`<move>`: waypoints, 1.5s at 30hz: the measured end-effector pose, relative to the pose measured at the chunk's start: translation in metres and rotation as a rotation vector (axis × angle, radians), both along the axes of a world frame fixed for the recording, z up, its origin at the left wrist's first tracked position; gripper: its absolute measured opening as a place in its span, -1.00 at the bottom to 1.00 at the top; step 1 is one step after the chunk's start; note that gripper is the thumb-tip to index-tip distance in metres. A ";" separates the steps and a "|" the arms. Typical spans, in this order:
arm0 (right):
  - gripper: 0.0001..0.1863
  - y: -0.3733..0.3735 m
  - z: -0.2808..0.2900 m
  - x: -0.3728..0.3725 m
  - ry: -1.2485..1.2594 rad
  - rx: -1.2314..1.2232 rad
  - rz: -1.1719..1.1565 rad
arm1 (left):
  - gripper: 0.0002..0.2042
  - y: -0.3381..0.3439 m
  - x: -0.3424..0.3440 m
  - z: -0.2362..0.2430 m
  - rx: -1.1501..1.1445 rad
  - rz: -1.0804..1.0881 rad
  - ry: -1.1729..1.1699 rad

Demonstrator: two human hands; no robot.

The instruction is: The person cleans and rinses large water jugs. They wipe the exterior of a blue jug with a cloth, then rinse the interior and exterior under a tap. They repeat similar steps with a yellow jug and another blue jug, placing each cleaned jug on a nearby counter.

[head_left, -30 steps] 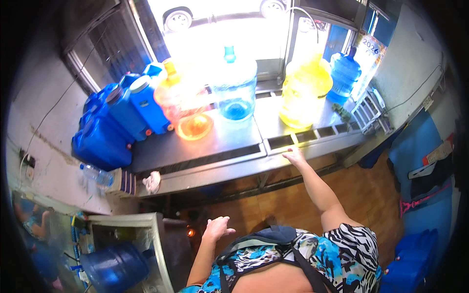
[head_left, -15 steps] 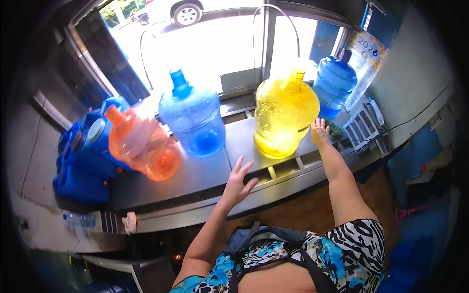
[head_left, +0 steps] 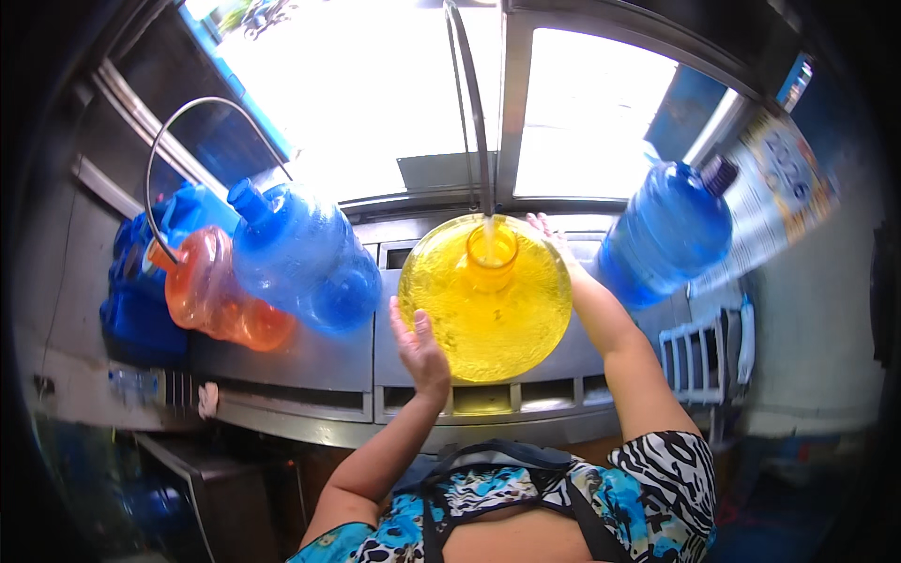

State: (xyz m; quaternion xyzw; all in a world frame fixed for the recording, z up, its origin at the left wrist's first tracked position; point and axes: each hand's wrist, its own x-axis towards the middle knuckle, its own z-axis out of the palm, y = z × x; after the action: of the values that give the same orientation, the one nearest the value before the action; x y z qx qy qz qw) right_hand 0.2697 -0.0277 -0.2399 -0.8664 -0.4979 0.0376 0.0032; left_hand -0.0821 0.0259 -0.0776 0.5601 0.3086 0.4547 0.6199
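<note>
Yellow water jug (head_left: 483, 300) stood upright on the steel counter (head_left: 310, 361), right in front of me, its open neck directly under a thin curved metal pipe (head_left: 469, 103) that came down from above. A stream of water ran from that pipe into the neck. My left hand (head_left: 419, 349) lay flat against the jug's near left side, fingers stretched out and together, palm on the plastic; it pressed there rather than clamped on anything. My right hand (head_left: 549, 235) reached round the far right shoulder of the jug, fingers spread against it, though the jug hid part of them and I could not tell how firmly they bore on it. So the jug sat between my two open palms.

To the left of it a blue jug (head_left: 305, 263) stood on the same counter, and just beyond that an orange jug (head_left: 221, 300), touching the blue one, with a second curved pipe (head_left: 188, 141) looping over them. Further left were stacked dark blue containers (head_left: 141, 291). On my right, well apart from the yellow one, another blue jug (head_left: 671, 230) stood near the bright window (head_left: 601, 131).
</note>
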 end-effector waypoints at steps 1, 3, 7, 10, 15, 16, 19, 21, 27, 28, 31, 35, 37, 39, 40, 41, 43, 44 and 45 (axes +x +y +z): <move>-0.28 0.022 0.002 0.010 -0.026 -0.032 0.050 | -0.39 -0.002 0.002 0.001 0.032 0.032 0.039; -0.33 0.065 0.007 0.024 -0.162 -0.062 0.208 | -0.43 -0.002 0.004 0.005 0.134 0.090 0.092; -0.39 0.125 -0.001 0.036 -0.276 0.037 0.396 | -0.43 -0.001 0.005 0.010 0.024 0.096 0.076; -0.40 0.136 -0.019 0.043 -0.304 -0.186 0.274 | -0.42 -0.001 0.002 0.008 0.009 0.090 0.054; -0.34 0.109 -0.048 0.055 -0.018 -0.226 0.082 | -0.42 -0.001 -0.003 0.003 -0.011 0.099 0.085; -0.31 0.106 -0.054 0.056 0.024 -0.207 0.071 | -0.42 0.000 -0.004 0.003 0.008 0.118 0.115; 0.00 0.109 -0.076 0.059 0.283 -0.013 -0.080 | -0.43 0.001 -0.004 0.003 0.038 0.125 0.165; 0.06 0.115 -0.090 0.061 0.761 0.258 -0.260 | -0.43 0.001 -0.005 0.003 0.088 0.128 0.195; 0.08 0.123 -0.095 0.064 1.901 0.919 -0.652 | -0.43 -0.001 -0.005 0.003 0.108 0.125 0.171; 0.08 0.123 -0.091 0.063 1.899 0.899 -0.637 | -0.43 -0.002 -0.005 0.003 0.113 0.132 0.173; 0.10 0.123 -0.078 0.059 1.806 0.896 -0.612 | -0.43 -0.004 -0.004 0.003 0.124 0.127 0.152; 0.12 0.126 -0.074 0.058 1.839 0.907 -0.634 | -0.42 -0.005 -0.004 0.005 0.094 0.121 0.111; 0.12 0.128 -0.077 0.060 1.867 0.884 -0.609 | -0.42 -0.006 -0.003 0.006 0.090 0.129 0.126; 0.11 0.130 -0.081 0.063 1.862 0.898 -0.631 | -0.40 -0.007 -0.004 0.006 0.112 0.128 0.119; 0.11 0.131 -0.083 0.064 1.865 0.870 -0.591 | -0.40 -0.007 -0.004 0.006 0.117 0.131 0.116; 0.11 0.132 -0.085 0.065 1.863 0.859 -0.581 | -0.39 -0.007 -0.004 0.005 0.127 0.132 0.127; 0.10 0.135 -0.089 0.066 1.842 0.838 -0.571 | -0.38 -0.006 -0.005 0.003 0.156 0.137 0.144; 0.11 0.135 -0.092 0.067 1.837 0.848 -0.570 | -0.38 -0.005 -0.005 0.001 0.143 0.133 0.144; 0.11 0.137 -0.094 0.068 1.832 0.858 -0.570 | -0.37 -0.005 -0.006 0.000 0.140 0.131 0.143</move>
State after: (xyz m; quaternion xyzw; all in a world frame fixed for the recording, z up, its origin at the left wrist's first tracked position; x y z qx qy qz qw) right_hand 0.3377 0.1090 -0.3341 -0.5181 -0.0545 0.4968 0.6941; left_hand -0.0878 0.0213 -0.0776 0.6118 0.3556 0.4734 0.5246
